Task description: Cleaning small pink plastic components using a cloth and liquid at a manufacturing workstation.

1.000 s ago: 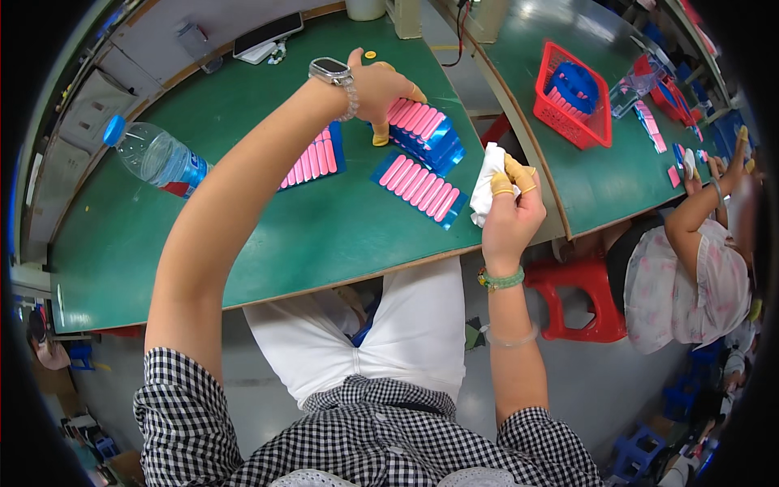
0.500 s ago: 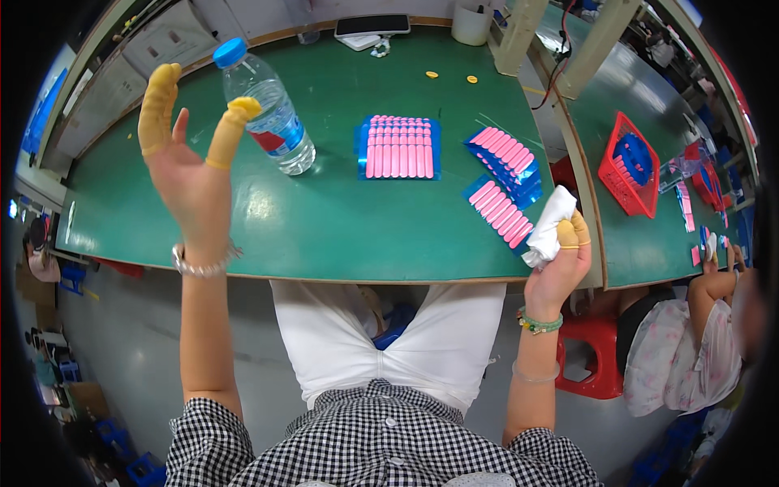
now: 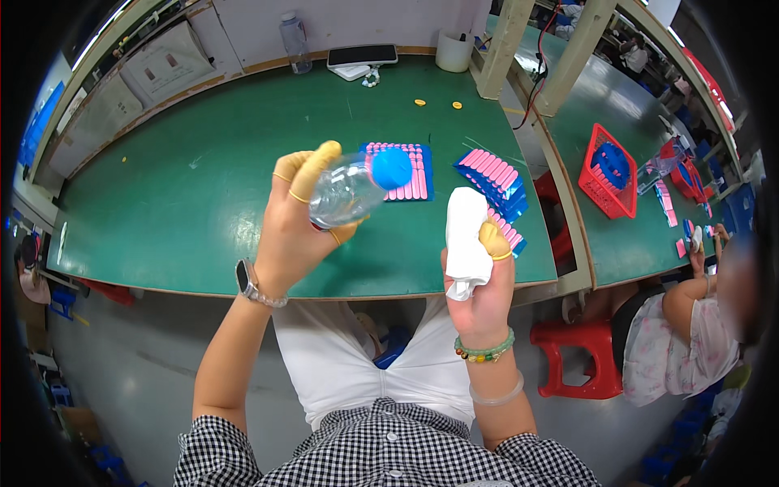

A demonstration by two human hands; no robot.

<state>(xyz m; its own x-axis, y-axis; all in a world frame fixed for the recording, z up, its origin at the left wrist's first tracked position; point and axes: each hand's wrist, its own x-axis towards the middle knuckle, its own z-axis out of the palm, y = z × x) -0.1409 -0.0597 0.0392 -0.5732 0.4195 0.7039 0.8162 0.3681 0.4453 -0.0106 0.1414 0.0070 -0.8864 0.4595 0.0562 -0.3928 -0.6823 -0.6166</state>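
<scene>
My left hand (image 3: pixel 302 231), with yellow finger cots and a watch at the wrist, grips a clear plastic water bottle (image 3: pixel 350 190) with a blue cap, tilted so the cap points right. My right hand (image 3: pixel 480 272), also with yellow finger cots and bead bracelets at the wrist, holds a folded white cloth (image 3: pixel 466 239) upright, just right of the bottle's cap. Both hands hover over the near edge of the green table (image 3: pixel 187 211). Behind them lie blue trays of pink sticks (image 3: pixel 406 173), one flat and others stacked at an angle (image 3: pixel 492 180).
A second clear bottle (image 3: pixel 295 40), a dark tablet (image 3: pixel 362 55) and a white cup (image 3: pixel 453 50) stand at the table's far edge. A red basket (image 3: pixel 608 174) sits on the neighbouring table at the right, where another person (image 3: pixel 690 349) works beside a red stool (image 3: pixel 578 357).
My left hand, empty and raised at the left half a second ago, now holds the bottle that stood on the table and has brought it up beside the cloth.
</scene>
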